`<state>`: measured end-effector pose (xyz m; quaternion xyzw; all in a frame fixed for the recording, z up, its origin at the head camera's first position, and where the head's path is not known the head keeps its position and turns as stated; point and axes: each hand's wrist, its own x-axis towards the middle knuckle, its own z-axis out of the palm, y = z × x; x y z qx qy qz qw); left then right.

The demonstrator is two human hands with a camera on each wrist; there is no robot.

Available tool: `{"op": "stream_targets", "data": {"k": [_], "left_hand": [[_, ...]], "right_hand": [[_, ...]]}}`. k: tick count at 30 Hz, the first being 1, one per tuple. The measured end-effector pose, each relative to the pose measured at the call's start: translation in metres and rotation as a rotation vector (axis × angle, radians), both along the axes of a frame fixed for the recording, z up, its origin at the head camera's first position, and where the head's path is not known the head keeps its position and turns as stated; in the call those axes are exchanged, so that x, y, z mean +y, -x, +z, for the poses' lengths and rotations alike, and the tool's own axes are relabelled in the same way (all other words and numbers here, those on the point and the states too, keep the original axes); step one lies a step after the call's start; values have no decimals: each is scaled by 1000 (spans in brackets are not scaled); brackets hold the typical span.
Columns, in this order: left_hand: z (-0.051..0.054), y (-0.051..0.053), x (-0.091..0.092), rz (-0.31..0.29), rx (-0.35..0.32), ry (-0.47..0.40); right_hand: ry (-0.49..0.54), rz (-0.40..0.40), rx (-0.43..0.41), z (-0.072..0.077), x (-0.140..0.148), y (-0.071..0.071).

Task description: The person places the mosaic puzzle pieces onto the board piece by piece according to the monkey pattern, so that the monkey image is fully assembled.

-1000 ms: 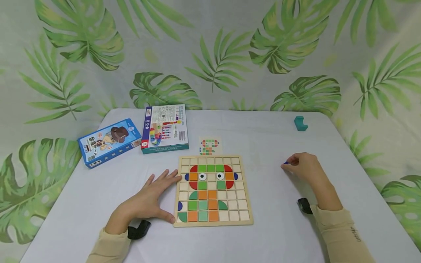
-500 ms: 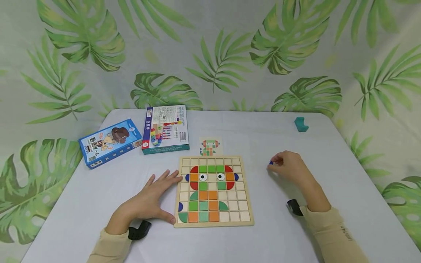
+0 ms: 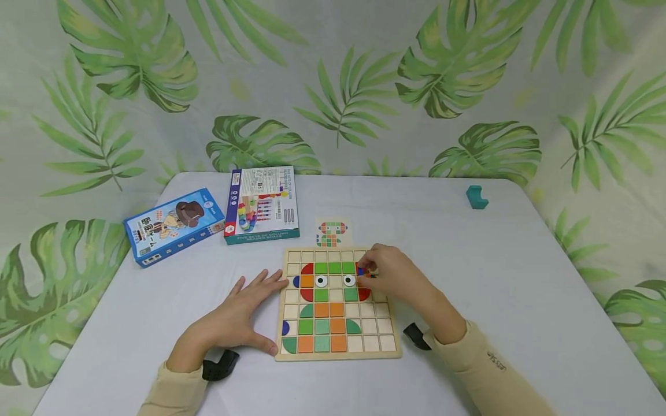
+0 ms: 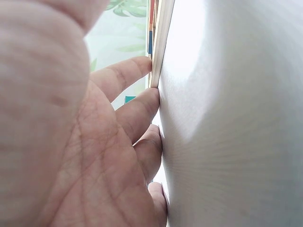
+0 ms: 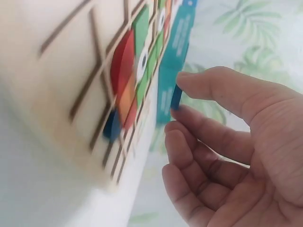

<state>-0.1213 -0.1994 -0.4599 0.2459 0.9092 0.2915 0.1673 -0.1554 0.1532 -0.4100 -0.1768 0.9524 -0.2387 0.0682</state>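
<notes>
A square wooden grid board (image 3: 338, 357) lies on the white table, with red, green, orange and blue tiles and two eye tiles forming a figure. My left hand (image 3: 236, 318) spreads its fingers along the board's left side; thumb and fingertips touch the edge. Over the upper right of the board, my right hand (image 3: 403, 277) pinches a small blue tile (image 5: 177, 97) between thumb and index finger, apart from the board in the right wrist view. That hand partly hides the figure's right side. A small picture card (image 3: 333, 232) with a similar figure lies just behind the board.
Two boxes stand at the back left: a blue one (image 3: 174, 226) with a hat picture and a teal-sided one (image 3: 262, 205). A small teal notched block (image 3: 476, 197) sits at the back right. A leaf-print cloth (image 3: 359, 86) hangs behind the table.
My right hand has moved left from the table's right side to above the board, carrying the blue tile. My left hand stays at the board's edge.
</notes>
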Motion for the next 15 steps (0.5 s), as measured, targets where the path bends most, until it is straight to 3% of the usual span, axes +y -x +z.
{"op": "stream_targets", "data": {"k": [6, 15], "left_hand": [[0, 0, 0, -3, 3, 5], [2, -1, 0, -3, -7, 0]], "right_hand": [[-4, 131, 45, -3, -29, -4], [1, 132, -15, -1, -62, -7]]}}
